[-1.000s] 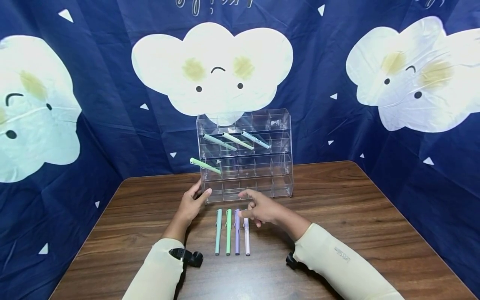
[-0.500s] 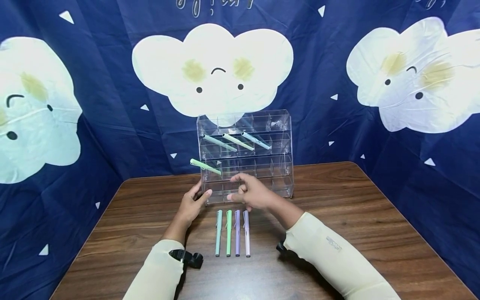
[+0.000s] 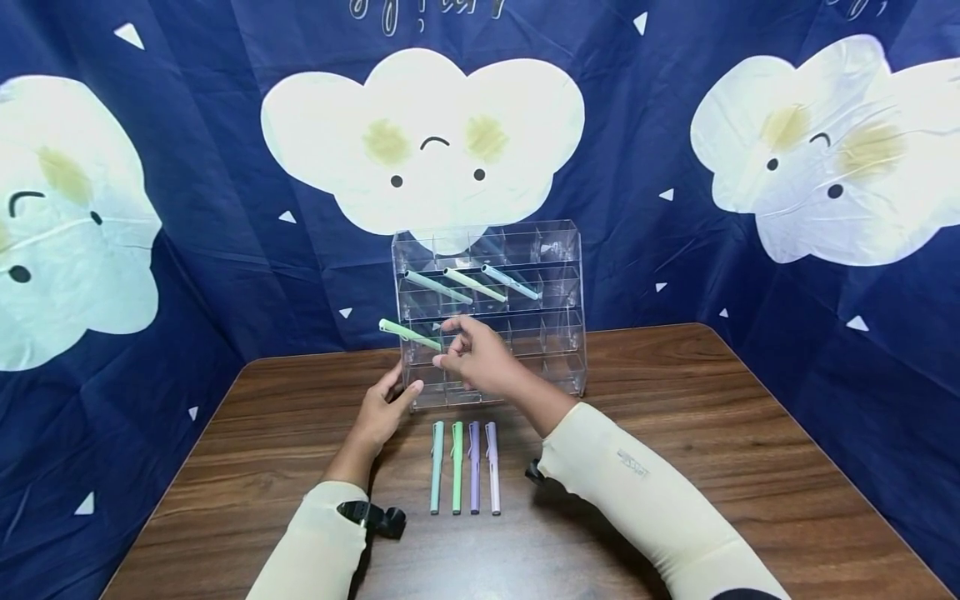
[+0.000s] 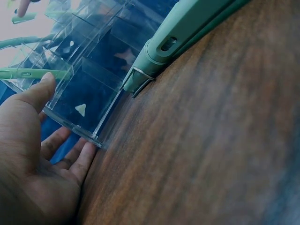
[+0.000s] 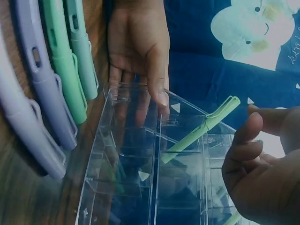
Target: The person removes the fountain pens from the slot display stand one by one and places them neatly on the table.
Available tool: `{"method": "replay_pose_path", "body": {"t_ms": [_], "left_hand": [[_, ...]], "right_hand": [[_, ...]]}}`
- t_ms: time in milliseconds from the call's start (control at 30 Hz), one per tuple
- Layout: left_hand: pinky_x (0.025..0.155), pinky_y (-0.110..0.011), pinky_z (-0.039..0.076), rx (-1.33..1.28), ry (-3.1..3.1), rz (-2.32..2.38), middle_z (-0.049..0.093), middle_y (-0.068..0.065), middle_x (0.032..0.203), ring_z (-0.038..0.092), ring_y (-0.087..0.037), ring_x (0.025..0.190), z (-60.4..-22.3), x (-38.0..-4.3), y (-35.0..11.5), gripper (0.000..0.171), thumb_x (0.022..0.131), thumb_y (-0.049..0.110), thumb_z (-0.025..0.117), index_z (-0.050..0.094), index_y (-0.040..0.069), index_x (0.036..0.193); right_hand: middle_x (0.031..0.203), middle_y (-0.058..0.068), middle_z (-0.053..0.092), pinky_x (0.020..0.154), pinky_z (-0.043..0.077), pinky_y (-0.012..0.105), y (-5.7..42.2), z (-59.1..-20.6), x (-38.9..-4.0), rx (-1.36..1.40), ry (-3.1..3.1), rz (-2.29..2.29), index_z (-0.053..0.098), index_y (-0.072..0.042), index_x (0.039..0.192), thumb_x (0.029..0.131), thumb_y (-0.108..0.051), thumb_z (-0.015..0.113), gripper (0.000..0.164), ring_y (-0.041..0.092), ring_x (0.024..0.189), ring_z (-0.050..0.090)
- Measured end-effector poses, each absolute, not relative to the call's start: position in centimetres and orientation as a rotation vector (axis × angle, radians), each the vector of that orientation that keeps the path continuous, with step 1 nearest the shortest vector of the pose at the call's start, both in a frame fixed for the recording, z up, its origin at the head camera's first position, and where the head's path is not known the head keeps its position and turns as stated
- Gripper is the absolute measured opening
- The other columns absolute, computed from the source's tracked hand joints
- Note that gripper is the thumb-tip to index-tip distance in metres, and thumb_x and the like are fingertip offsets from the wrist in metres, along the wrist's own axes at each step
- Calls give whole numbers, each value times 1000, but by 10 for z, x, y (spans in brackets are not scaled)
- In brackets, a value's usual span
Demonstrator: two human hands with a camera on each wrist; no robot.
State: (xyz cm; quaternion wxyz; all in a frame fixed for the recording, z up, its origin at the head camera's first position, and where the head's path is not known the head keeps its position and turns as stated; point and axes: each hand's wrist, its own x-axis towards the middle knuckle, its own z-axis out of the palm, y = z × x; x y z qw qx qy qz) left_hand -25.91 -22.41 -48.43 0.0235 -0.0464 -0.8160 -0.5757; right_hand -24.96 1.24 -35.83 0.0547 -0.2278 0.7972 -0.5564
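Note:
A clear acrylic pen rack [image 3: 564, 337] stands on the table with several tiers of compartments. My left hand [image 3: 381, 417] holds its lower left corner, thumb on the front edge and fingers behind the side. A light green pen [image 3: 395, 328] leans out leftward from the second tier up. My right hand [image 3: 483, 358] hovers before that tier, thumb and index finger apart and nothing between them; the right wrist view puts it near the pen's [image 5: 202, 130] capped end, apart from it. One tier higher lie a teal pen [image 3: 438, 287], a pale green pen [image 3: 475, 284] and a light blue pen [image 3: 510, 282].
In front of the rack a row of pens lies on the wooden table [image 3: 645, 500]: light teal [image 3: 437, 468], green [image 3: 457, 468], purple [image 3: 474, 468] and pale lavender [image 3: 492, 468]. A dark blue cloth [image 3: 637, 283] with clouds hangs behind the table.
My right hand has risen from above the pens on the table, moving up and leftward to the rack's second tier near the light green pen. My left hand stays at the rack's corner.

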Motion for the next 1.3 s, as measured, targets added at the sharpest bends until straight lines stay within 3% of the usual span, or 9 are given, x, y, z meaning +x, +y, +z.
{"method": "replay_pose_path", "body": {"t_ms": [300, 500, 600, 667, 733, 800, 900, 1067, 1300], "left_hand": [[118, -51, 49, -142, -2522, -1818, 47, -20, 170, 53, -40, 152, -486, -261, -224, 74, 109, 38, 69, 33, 29, 173], [115, -45, 50, -150, -2515, -1838, 48, -19, 170, 53, -38, 152, -486, -261, -225, 73, 110, 38, 69, 34, 31, 173], [113, -40, 51, -159, -2510, -1826, 48, -21, 169, 53, -39, 152, -486, -260, -225, 73, 110, 37, 68, 33, 29, 173], [111, -37, 52, -166, -2511, -1816, 48, -22, 169, 54, -40, 151, -485, -260, -225, 72, 110, 36, 68, 33, 28, 173], [110, -35, 53, -171, -2515, -1809, 47, -22, 169, 54, -41, 151, -485, -260, -225, 72, 111, 36, 68, 33, 26, 173], [109, -35, 53, -168, -2519, -1811, 47, -22, 170, 53, -40, 151, -485, -260, -226, 73, 111, 36, 68, 33, 27, 173], [108, -33, 54, -171, -2519, -1824, 48, -21, 169, 54, -40, 151, -485, -260, -226, 73, 110, 38, 68, 33, 28, 173], [101, -27, 54, -169, -2521, -1810, 50, -24, 167, 55, -40, 149, -484, -261, -227, 73, 111, 37, 67, 32, 26, 174], [112, -41, 52, -168, -2525, -1838, 47, -20, 170, 53, -38, 152, -485, -261, -227, 72, 111, 36, 67, 32, 31, 173]], "right_hand": [[114, 8, 63, 55, 55, 28, -8, -355, -263, -580, 2585, -1683, 63, -9, 142, 103, -13, 78, 42, 20, 58, 64], [133, 19, 66, 54, 53, 27, -23, -359, -271, -586, 2612, -1693, 65, -7, 139, 102, -12, 78, 39, 14, 54, 61], [138, 16, 66, 58, 56, 29, -29, -364, -274, -598, 2675, -1652, 65, -8, 139, 103, -15, 78, 39, 18, 58, 67], [138, 13, 66, 70, 60, 31, -33, -369, -276, -606, 2752, -1594, 66, -8, 139, 103, -18, 79, 40, 21, 71, 73], [137, 9, 67, 86, 61, 35, -37, -374, -278, -618, 2840, -1515, 66, -9, 140, 104, -22, 78, 40, 24, 94, 77], [138, 8, 68, 101, 58, 40, -40, -378, -279, -636, 2914, -1448, 67, -9, 142, 105, -24, 77, 41, 27, 116, 73], [139, 6, 68, 109, 55, 45, -43, -381, -281, -652, 2956, -1418, 66, -11, 143, 107, -26, 74, 41, 29, 133, 66], [141, 7, 69, 110, 55, 46, -50, -379, -282, -646, 2943, -1438, 66, -11, 143, 108, -28, 73, 40, 30, 135, 66], [138, 6, 70, 105, 56, 43, -58, -387, -282, -523, 2935, -1459, 68, -12, 142, 109, -28, 71, 37, 25, 126, 68]]}}
